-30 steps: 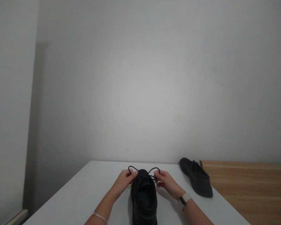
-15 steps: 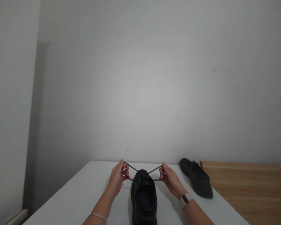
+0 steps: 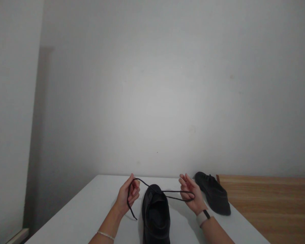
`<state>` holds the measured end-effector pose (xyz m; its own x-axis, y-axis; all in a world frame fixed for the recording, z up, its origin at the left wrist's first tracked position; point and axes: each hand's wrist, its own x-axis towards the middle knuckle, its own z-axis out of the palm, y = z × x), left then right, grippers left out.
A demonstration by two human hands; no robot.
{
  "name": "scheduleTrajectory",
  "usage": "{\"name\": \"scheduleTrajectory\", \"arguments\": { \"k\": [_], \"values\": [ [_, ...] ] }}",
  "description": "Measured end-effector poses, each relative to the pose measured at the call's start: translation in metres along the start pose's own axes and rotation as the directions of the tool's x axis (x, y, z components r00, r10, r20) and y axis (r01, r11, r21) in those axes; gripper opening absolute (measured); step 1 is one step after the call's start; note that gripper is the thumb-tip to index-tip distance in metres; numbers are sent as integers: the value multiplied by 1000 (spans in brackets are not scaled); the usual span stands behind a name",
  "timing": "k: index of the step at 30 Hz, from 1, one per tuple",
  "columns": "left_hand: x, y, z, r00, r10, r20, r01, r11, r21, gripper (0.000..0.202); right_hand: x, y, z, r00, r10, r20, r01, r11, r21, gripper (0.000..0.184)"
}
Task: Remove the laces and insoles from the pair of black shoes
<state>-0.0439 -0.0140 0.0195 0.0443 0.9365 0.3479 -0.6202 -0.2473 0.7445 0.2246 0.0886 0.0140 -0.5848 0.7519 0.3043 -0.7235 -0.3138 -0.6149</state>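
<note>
A black lace-up shoe (image 3: 156,227) sits on the white table in front of me, its heel toward me and its toe toward the wall. To its left, my left hand (image 3: 128,195) pinches one side of the black shoelace (image 3: 143,181), whose loose end dangles below the fingers. My right hand (image 3: 190,193), on the other side, has the lace stretched out in a long loop (image 3: 176,191) hooked round it. The right fingers point upward, partly curled, and the loop crosses near the thumb.
A second black shoe (image 3: 215,195) lies at the table's back right corner. Beside the white table (image 3: 86,210) is a wood-grain surface (image 3: 266,203) on the right. A pale wall (image 3: 152,101) rises directly behind.
My right hand has moved right and drawn the lace into a longer loop. On the left, the loop has come undone into a single strand with its end hanging. The shoe stays put.
</note>
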Motion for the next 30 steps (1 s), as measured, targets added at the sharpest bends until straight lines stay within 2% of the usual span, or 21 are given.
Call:
{"name": "scheduleTrajectory", "arguments": {
  "k": [3,5,6,8,10,12,14,17,19,21,23,24,26,28,30],
  "values": [
    [-2,1,2,999,-5,45,4,1000,26,52,-2,-1,2,999,-40,-2,40,999,-36,24],
    [0,-1,1,1000,10,22,-12,993,118,58,-1,4,3,999,-44,-4,43,985,-167,23],
    [1,-4,1,1000,15,1,-15,976,216,62,0,9,3,999,-36,0,35,964,-262,22],
    [4,-12,-2,999,27,-42,-2,869,494,70,4,22,1,1000,-23,-5,19,881,-472,24],
    [8,-21,-6,995,43,-87,34,681,731,77,7,36,-5,999,-23,-36,-6,760,-650,30],
    [10,-30,-11,990,77,-116,55,548,835,80,9,48,-11,998,-20,-63,-35,650,-760,34],
    [11,-33,-15,983,129,-133,49,513,857,79,8,55,-14,998,0,-66,-53,587,-808,37],
    [11,-29,-14,972,199,-124,-3,540,842,67,7,59,-14,999,15,-47,-47,563,-825,40],
    [8,-22,-8,973,223,-62,-82,581,810,52,6,58,-12,1000,11,-21,-23,567,-823,40],
    [3,-15,2,973,229,29,-180,675,716,44,7,57,-11,1000,6,6,1,585,-811,41],
    [-1,-9,11,980,186,76,-198,823,533,54,7,57,-11,1000,3,17,12,600,-800,41],
    [-2,-8,14,985,152,76,-170,886,432,63,7,57,-10,1000,0,16,12,602,-798,41],
    [-2,-8,14,996,84,41,-93,951,296,75,7,57,-8,1000,-9,18,20,590,-807,42],
    [2,-13,10,997,72,-37,-58,954,293,73,8,56,-7,999,-33,29,42,566,-823,43],
    [7,-21,3,985,108,-137,-52,931,361,61,9,56,-8,997,-61,41,68,539,-840,43]
  ]
}}
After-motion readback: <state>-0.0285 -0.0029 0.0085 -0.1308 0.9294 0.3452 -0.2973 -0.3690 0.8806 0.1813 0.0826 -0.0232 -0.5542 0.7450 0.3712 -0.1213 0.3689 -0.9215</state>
